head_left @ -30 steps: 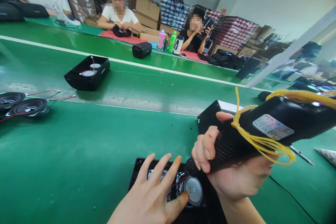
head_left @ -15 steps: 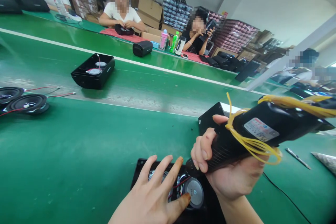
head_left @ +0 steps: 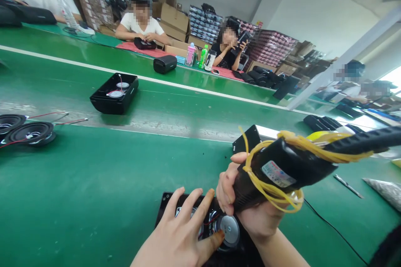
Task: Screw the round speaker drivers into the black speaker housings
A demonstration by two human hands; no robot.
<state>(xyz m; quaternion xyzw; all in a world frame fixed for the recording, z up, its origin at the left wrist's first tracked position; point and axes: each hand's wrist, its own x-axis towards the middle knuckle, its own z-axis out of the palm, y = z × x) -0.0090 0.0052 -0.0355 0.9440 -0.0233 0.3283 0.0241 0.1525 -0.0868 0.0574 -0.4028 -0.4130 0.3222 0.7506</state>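
Observation:
My right hand (head_left: 260,217) is wrapped around a black electric screwdriver (head_left: 282,167) with a label and yellow bands tied about it. The tool slants down to the left over a black speaker box (head_left: 163,206); its tip is hidden behind my fingers. Across that box lies my left hand (head_left: 181,233), fingers spread, the thumb on the round silver back of a speaker driver (head_left: 231,231). A second driver (head_left: 184,212) is mostly covered by my left fingers. Red wire runs between the two.
Loose speaker cones (head_left: 29,133) with wires lie at left. An open speaker box (head_left: 115,96) sits farther back. Behind my right hand stands a black box (head_left: 247,138). A pen (head_left: 347,185) and cable (head_left: 332,225) are at right. Several people sit across the green table.
My right hand and the screwdriver have moved left and slightly down, and the tool tip sits lower by the box. My left hand stays spread over the box. The view has shifted slightly.

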